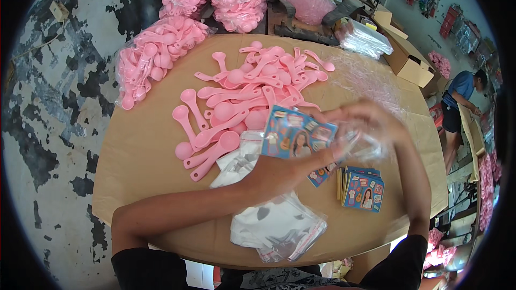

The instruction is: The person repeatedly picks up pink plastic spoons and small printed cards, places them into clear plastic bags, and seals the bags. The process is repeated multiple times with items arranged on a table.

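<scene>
Brown-covered table [140, 145], peeling wall [70, 102] off left. Pink spoons [244, 94] heaped mid-table, clear bags [263, 225] by the near edge, card stack [364, 191] on the right. Blue cards [290, 134] up at the left hand [290, 171], fingers apparently clamped on them. Right hand [373, 118] blurred beside clear plastic [370, 149]; cannot tell whether gripping it. Best done with card edges squared, light pinch, corners unbent, film kept smooth and untwisted.
</scene>
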`<action>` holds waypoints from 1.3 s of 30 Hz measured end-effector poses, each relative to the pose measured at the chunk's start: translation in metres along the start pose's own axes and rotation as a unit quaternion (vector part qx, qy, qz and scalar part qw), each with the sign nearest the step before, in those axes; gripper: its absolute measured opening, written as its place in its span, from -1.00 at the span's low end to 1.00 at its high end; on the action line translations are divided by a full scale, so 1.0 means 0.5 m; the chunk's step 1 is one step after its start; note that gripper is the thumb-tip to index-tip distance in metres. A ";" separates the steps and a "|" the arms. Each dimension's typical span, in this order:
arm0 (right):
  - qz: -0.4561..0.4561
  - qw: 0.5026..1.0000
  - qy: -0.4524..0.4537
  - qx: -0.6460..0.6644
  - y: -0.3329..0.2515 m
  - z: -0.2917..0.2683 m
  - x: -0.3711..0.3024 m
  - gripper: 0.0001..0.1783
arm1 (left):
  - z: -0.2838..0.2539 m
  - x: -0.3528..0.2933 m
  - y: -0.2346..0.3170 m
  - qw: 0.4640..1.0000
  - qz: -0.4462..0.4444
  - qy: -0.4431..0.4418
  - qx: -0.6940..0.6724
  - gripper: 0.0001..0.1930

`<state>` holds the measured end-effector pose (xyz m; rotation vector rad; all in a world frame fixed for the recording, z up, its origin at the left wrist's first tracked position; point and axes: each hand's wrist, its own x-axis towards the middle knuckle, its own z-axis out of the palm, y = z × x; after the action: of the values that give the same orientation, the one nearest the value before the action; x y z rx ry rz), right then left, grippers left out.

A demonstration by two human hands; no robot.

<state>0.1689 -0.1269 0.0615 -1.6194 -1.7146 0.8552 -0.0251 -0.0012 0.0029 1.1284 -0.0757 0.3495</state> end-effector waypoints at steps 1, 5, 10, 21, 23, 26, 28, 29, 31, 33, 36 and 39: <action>0.020 1.000 -0.004 -0.008 0.021 -0.046 0.011 -0.74 | -0.003 0.003 -0.004 0.997 -0.064 0.040 -0.023 -0.54; 0.057 0.949 0.243 -0.195 0.152 -0.189 0.107 -0.72 | 0.021 0.005 -0.008 0.997 -0.028 0.051 -0.058 -0.54; 0.170 0.837 0.157 -0.495 0.327 -0.216 0.260 -0.65 | 0.020 0.000 -0.005 1.000 -0.029 -0.002 0.007 -0.52; 0.146 0.929 0.090 -0.330 0.122 -0.098 0.166 -0.36 | 0.020 0.001 0.001 0.999 0.005 -0.021 0.042 -0.58; 0.136 0.935 0.150 -0.292 0.074 -0.095 0.112 -0.47 | 0.017 -0.003 -0.006 1.000 -0.009 0.005 0.009 -0.58; 0.099 0.929 0.251 -0.251 0.036 -0.093 0.007 -0.67 | 0.020 0.002 -0.007 0.999 -0.026 0.028 0.028 -0.61; 0.059 0.924 0.309 -0.219 0.030 -0.084 -0.055 -0.75 | 0.027 0.005 -0.006 0.997 -0.010 0.058 -0.052 -0.64; 0.034 0.923 0.340 -0.176 0.025 -0.072 -0.083 -0.79 | 0.025 0.006 -0.005 0.993 0.000 0.074 -0.091 -0.64; 0.014 0.917 0.375 -0.133 0.017 -0.051 -0.142 -0.82 | 0.008 0.008 -0.014 0.995 -0.012 0.076 -0.058 -0.63; 0.078 0.898 0.364 -0.234 0.017 -0.038 -0.208 -0.77 | 0.029 0.012 -0.004 0.993 -0.024 0.075 -0.084 -0.60; 0.110 0.896 0.423 -0.082 0.038 -0.011 -0.259 -0.74 | 0.017 0.014 -0.007 0.993 -0.064 0.072 -0.065 -0.59; 0.090 0.878 0.468 0.052 0.055 0.014 -0.269 -0.76 | 0.023 0.014 -0.014 0.994 -0.018 0.083 -0.061 -0.61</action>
<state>0.1870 -0.2607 0.0343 -1.7113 -0.8245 0.1373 -0.0150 -0.0126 0.0034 0.9747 0.0700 0.3995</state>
